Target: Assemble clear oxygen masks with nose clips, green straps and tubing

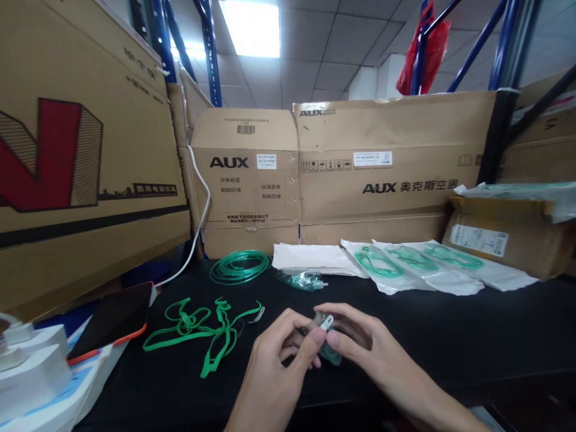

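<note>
Both hands hold a small clear green plastic mask above the black table, and much of it is hidden behind the fingers. A pale metal nose clip with a hole near its end lies on top of it. My left hand is closed round one side, its thumb pressing by the clip. From the other side my right hand grips it, thumb and fingers bent. Left of the hands lie green elastic straps in a loose tangle, with another metal clip beside one end.
Behind the hands are a coil of green tubing, a bagged clear plastic part, a white packet stack and several tubing packets. A phone and plugs stand left. Cardboard boxes wall the back.
</note>
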{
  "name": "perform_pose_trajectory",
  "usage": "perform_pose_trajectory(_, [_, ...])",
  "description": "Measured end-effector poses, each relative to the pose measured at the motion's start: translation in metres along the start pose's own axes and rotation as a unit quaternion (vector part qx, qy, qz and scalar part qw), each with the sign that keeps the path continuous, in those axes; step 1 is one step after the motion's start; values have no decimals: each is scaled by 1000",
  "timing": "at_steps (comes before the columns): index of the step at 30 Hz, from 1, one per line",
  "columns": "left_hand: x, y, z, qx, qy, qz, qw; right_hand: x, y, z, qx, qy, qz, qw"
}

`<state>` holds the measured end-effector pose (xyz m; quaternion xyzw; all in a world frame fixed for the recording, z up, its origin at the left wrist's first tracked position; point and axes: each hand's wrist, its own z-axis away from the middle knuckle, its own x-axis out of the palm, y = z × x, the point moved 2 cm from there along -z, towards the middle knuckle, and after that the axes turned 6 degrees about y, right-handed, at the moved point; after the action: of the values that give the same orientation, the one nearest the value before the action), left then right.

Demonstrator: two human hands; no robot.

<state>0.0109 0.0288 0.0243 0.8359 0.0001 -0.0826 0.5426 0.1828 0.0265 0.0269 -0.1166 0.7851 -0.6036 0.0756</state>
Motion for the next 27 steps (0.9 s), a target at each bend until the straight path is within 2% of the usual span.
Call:
perform_pose_trajectory(5, [-1,-3,-2,-30,-9,6,999,-1,8,-2,-27,26,-18,999])
perform_pose_trajectory(11, [-4,-4,-5,-46,-39,23,998,-2,15,-5,-10,46,-18,999])
perform_pose_trajectory(20, [-4,-4,-6,-28,-26,58,998,2,-1,5,-47,-7,15,999])
perform_pose_trajectory(27, [-5,4,-6,-38,-28,65,997,1,1,7,-43,13,18,999])
